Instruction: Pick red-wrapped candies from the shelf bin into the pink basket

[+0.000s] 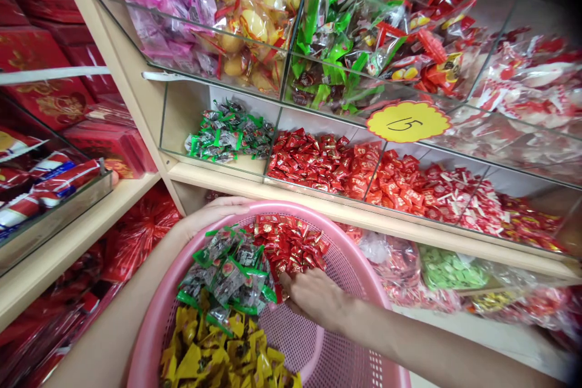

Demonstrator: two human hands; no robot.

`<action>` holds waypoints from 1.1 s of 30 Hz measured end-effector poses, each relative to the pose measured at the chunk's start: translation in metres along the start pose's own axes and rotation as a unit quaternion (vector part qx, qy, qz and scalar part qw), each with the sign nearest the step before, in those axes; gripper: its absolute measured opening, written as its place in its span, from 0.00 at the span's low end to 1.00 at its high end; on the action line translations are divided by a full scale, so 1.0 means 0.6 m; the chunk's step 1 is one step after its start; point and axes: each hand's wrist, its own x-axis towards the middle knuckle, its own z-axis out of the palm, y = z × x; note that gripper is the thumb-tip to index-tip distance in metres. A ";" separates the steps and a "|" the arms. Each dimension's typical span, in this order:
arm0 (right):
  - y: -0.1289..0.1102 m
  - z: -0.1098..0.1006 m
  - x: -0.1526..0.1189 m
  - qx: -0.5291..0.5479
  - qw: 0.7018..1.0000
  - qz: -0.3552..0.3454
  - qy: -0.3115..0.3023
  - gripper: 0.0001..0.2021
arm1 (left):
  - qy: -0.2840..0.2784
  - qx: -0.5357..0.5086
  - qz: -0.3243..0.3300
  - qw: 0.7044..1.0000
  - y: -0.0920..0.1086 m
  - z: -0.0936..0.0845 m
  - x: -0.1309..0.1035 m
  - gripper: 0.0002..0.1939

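Observation:
A pink plastic basket [364,254] with perforated sides is tilted in front of the shelf. My left hand [218,211] is closed over its far left rim, the forearm running along the outside. Inside are three groups of wrapped candies: red candies [291,239] at the back, clear-and-green packets [231,267] at the left, and yellow candies [218,351] at the front. My right hand [309,294] reaches in from the right, its fingers curled at the edge of the red candies. A red wrapper shows by its fingertips, which are partly hidden.
Behind the basket, glass-fronted shelf bins hold green packets [231,133], red candies [313,157] and red-and-white candies [464,194]. A yellow price tag [408,122] marked 15 hangs above. The wooden shelf edge [336,209] runs close behind the rim. Red boxes [45,66] stand at left.

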 end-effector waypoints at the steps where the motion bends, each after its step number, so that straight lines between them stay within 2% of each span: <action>1: 0.000 0.000 -0.001 0.018 1.000 0.013 -0.004 0.12 | 0.001 -0.002 -0.001 1.000 0.001 0.001 -0.001 0.22; 9: 0.005 -0.011 -0.022 0.086 0.993 0.079 -0.032 0.10 | -0.012 -0.006 0.005 1.000 0.000 0.001 -0.002 0.21; 14: 0.014 -0.022 -0.028 0.036 0.990 0.137 0.009 0.09 | -0.020 -0.011 0.008 1.000 -0.003 -0.001 0.000 0.19; 19: 0.014 -0.020 -0.010 -0.018 0.989 0.144 0.003 0.11 | -0.009 0.000 0.003 1.000 0.000 -0.002 -0.002 0.21; 28: 0.019 -0.013 0.004 -0.033 0.990 0.132 0.034 0.13 | -0.011 -0.009 0.001 1.000 -0.002 -0.004 0.000 0.24; 33: 0.025 -0.006 0.013 -0.029 0.990 0.132 0.031 0.12 | 0.002 -0.004 -0.007 1.000 -0.004 -0.006 0.002 0.26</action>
